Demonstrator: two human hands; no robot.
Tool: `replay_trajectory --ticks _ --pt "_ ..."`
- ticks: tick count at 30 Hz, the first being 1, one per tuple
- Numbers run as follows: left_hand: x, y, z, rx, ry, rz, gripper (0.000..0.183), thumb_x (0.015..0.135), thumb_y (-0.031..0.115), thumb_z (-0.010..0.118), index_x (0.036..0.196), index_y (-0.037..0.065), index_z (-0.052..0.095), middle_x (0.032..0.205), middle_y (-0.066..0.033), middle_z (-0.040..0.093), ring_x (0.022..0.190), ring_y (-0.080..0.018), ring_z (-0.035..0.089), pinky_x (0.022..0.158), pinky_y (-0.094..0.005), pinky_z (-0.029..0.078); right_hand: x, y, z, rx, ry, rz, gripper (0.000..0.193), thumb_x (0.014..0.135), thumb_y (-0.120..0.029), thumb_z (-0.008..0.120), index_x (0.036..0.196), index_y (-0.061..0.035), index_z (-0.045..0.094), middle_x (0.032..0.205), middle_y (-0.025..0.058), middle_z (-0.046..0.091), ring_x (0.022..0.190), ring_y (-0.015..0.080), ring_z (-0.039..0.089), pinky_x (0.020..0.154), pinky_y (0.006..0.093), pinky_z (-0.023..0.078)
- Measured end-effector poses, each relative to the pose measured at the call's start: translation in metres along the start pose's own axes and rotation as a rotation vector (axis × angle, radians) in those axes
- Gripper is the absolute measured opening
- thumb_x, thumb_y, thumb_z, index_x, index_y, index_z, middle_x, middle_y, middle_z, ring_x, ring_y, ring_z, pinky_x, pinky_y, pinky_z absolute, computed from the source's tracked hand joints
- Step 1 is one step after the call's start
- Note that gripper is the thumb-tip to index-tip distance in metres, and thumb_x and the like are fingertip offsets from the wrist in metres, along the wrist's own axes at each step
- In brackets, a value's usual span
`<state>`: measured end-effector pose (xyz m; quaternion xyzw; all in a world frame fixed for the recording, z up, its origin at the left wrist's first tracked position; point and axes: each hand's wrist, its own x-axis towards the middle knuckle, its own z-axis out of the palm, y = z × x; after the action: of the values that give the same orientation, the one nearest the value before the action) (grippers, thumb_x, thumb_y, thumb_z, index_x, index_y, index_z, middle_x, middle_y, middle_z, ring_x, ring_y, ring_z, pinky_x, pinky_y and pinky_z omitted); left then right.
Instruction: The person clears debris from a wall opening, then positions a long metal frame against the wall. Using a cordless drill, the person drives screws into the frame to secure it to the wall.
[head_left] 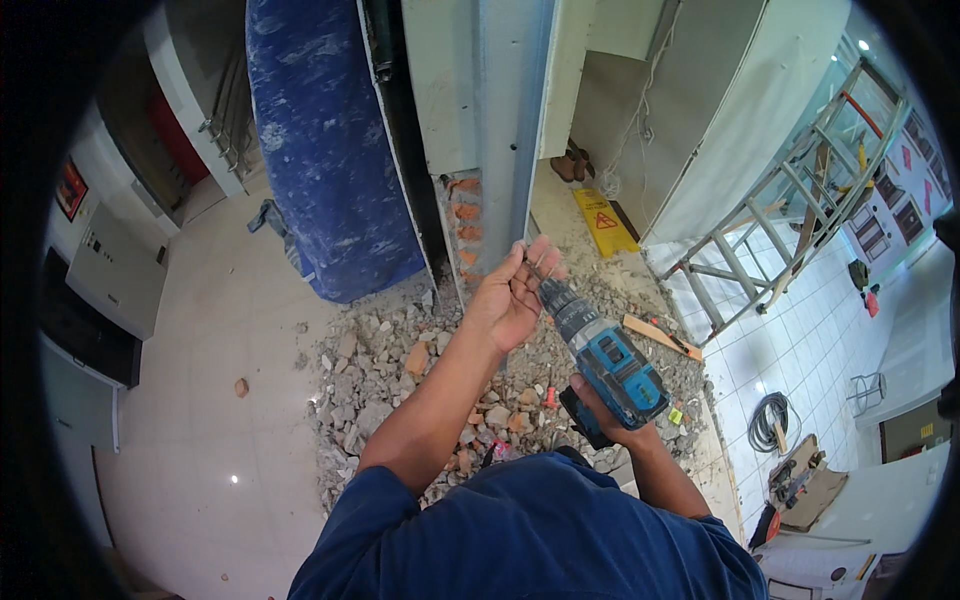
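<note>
My right hand (605,412) is wrapped round the grip of a blue and black cordless drill (618,372), which points up and to the left, away from me. A thin bit (537,270) sticks out of its black chuck (563,305). Right at the bit's tip is my left hand (512,298), palm turned up, its thumb and fingers pinched together. Whatever small piece lies between those fingertips is too small to make out. Just beyond my hands stands a pale grey-blue metal upright (505,130), with broken brickwork (466,225) exposed along its left side.
Broken concrete and brick rubble (375,385) covers the floor below my hands. A wooden strip (663,337) lies on it. To the right are a yellow warning sign (605,222), a metal stepladder (770,220) and a coiled cable (770,420). A large blue wrapped panel (325,140) stands at left.
</note>
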<state>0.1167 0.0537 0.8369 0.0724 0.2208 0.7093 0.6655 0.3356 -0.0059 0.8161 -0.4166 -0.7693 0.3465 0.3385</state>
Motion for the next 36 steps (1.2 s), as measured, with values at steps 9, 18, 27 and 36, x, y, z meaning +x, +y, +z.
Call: replay_trajectory --ticks 9,18,27,36 --pt "0.029 -0.001 -0.004 0.013 -0.043 0.003 0.036 0.103 0.025 0.056 0.134 0.009 0.048 0.132 -0.0047 0.063 0.118 -0.0211 0.062 0.087 -0.0357 0.06 0.028 0.02 -0.006 0.083 -0.015 -0.097 0.017 0.093 -0.022 0.073 0.094 -0.0049 0.068 0.074 0.0025 0.065 0.062 0.0113 0.061 0.055 0.0291 0.048" --pt "0.049 0.013 0.001 0.063 -0.08 0.025 0.035 0.103 0.03 0.056 0.131 0.009 0.053 0.12 -0.0049 0.067 0.105 -0.0195 0.066 0.094 -0.0384 0.057 0.056 0.013 -0.001 -0.045 -0.03 -0.193 0.013 0.091 -0.016 0.072 0.1 -0.0061 0.071 0.089 0.0106 0.074 0.078 0.0258 0.071 0.067 0.037 0.054" --pt "0.056 0.039 0.038 0.042 -0.11 0.122 0.035 0.105 0.031 0.05 0.129 0.005 0.053 0.119 -0.0073 0.065 0.108 -0.0202 0.065 0.098 -0.0422 0.056 0.096 0.002 -0.002 -0.03 -0.03 -0.227 0.015 0.087 -0.015 0.072 0.097 -0.004 0.07 0.087 0.0112 0.072 0.078 0.0249 0.069 0.068 0.0373 0.053" --pt "0.071 0.046 0.06 -0.145 -0.026 0.221 0.033 0.107 0.021 0.043 0.131 -0.002 0.049 0.122 -0.0115 0.062 0.116 -0.0247 0.061 0.106 -0.0477 0.053 0.131 -0.009 0.009 0.062 -0.007 -0.34 0.041 0.078 -0.012 0.078 0.115 -0.0006 0.065 0.09 0.0081 0.073 0.079 0.0105 0.065 0.071 0.0293 0.053"
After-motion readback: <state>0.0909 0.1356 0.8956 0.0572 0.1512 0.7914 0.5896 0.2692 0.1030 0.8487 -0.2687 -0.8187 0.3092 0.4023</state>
